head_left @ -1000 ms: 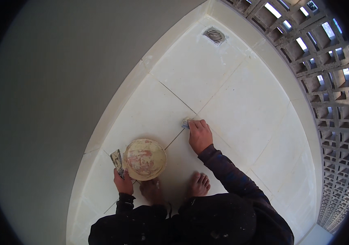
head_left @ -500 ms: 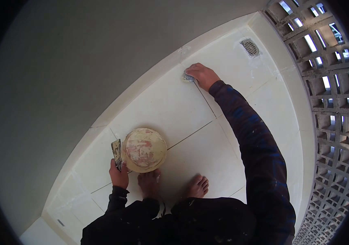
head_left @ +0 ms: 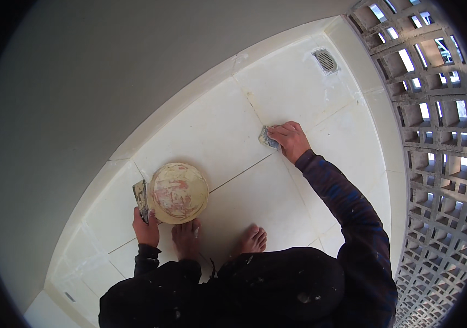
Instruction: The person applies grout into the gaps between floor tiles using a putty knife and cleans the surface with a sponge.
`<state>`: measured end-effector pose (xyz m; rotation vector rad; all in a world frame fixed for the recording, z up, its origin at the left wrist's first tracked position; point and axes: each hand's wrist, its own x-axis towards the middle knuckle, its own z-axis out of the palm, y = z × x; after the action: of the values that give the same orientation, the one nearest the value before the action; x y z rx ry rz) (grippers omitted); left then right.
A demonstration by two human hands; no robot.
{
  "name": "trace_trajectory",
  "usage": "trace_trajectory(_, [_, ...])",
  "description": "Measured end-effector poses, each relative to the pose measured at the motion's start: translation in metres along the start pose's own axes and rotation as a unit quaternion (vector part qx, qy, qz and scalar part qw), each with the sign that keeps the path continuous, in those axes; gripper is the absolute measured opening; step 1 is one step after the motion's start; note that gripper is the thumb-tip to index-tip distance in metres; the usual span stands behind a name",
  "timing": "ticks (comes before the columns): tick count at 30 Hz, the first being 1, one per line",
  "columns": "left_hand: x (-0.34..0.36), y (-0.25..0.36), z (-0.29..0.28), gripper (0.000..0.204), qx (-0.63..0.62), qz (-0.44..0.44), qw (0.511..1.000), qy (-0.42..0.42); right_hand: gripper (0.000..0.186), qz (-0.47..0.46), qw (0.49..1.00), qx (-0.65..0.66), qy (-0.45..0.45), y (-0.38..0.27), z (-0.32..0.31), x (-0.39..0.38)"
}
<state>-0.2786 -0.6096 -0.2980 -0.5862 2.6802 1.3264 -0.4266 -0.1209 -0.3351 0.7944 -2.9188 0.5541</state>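
Smeared pad (head_left: 268,138), small, grey-blue and coated with pale paste, lies against the tiled floor (head_left: 201,131), ahead and to the right of the round container (head_left: 179,194). The person's right hand (head_left: 289,141) has hold of it, fingers bent and drawn together over its near edge; the thumb cannot be made out. From the container a dark joint (head_left: 241,173) runs between tiles toward the pad. The left hand (head_left: 146,228), just left of the container, is closed around the lower end of a paste-crusted putty knife (head_left: 140,200), whose blade points away from the person; whether those fingers also touch the container, one cannot tell. Cream with reddish smears, the container sits just ahead of the left bare foot (head_left: 187,239). Well beyond it, to the right, is a slotted drain (head_left: 326,61).
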Motion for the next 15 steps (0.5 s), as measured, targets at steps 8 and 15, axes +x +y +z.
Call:
trace_trajectory(8, [0.006,0.006,-0.002,0.017,0.015,-0.022,1.000,-0.012,0.038,0.069,0.997,0.037,0.022,-0.032,-0.044,-0.008])
trace_trajectory(15, [-0.002,0.001,-0.013,0.020,0.036,-0.008,0.999,0.001,0.031,0.028,0.984,-0.162,0.074,-0.004,0.011,0.133])
